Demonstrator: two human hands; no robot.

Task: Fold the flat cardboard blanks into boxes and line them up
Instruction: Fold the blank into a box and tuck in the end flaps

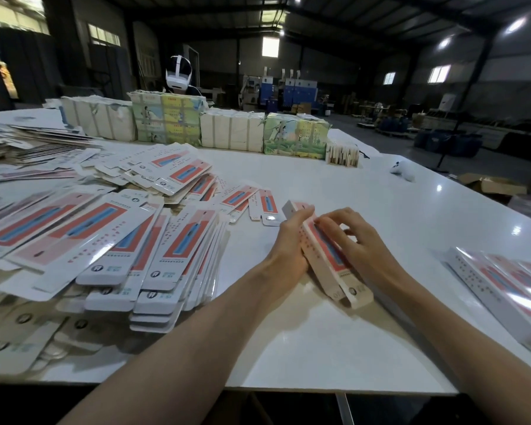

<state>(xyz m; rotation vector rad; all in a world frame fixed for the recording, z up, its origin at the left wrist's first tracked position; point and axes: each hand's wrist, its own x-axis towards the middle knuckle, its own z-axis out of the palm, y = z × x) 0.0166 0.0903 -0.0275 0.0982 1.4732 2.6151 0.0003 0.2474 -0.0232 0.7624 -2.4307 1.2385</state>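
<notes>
Clasping the long red-and-white cardboard blank (327, 256), the left hand (292, 240) is steadying it beneath the arched, pressing fingertips (320, 221) of the right hand (354, 237).

A packing warehouse: steel roof trusses (350, 13), machinery (288, 87) (blue cabinets), bundled cartons (230, 130).
</notes>
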